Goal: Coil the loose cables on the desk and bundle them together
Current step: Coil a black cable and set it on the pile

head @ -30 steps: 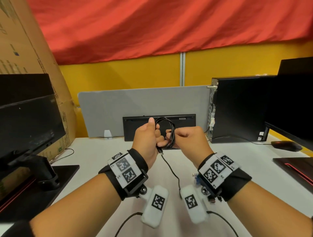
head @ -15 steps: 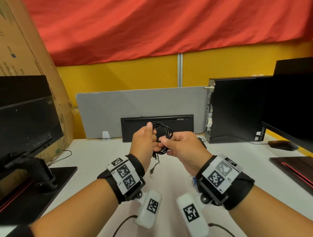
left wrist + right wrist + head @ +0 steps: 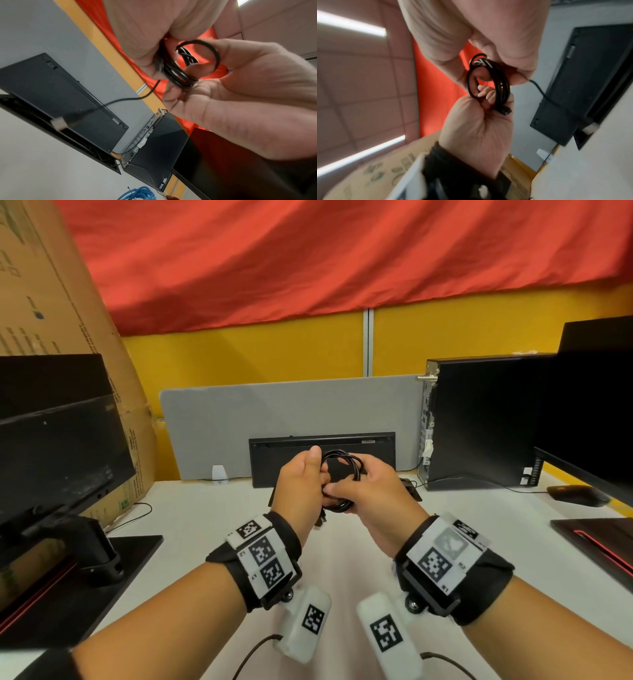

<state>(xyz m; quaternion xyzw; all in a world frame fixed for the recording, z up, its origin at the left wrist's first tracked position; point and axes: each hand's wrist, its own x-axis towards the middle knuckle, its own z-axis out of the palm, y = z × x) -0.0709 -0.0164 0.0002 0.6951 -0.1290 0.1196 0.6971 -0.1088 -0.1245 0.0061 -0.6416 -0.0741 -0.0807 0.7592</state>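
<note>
I've got the black cable coil (image 3: 340, 479) lifted clear of the bench (image 3: 191, 518), left hand (image 3: 301, 486) fingers clamping the loops so they don't spring, right hand (image 3: 364, 491) fingers pinching the last turn, tail dangling.

Both forearms reach forward, wrists raised. The left hand (image 3: 301, 484) and right hand (image 3: 366, 491) meet — fingers curled, touching.

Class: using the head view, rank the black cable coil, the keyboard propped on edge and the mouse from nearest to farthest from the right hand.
1. Black cable coil, held in the right hand.
2. Keyboard, just behind.
3. Mouse, far right.
</note>
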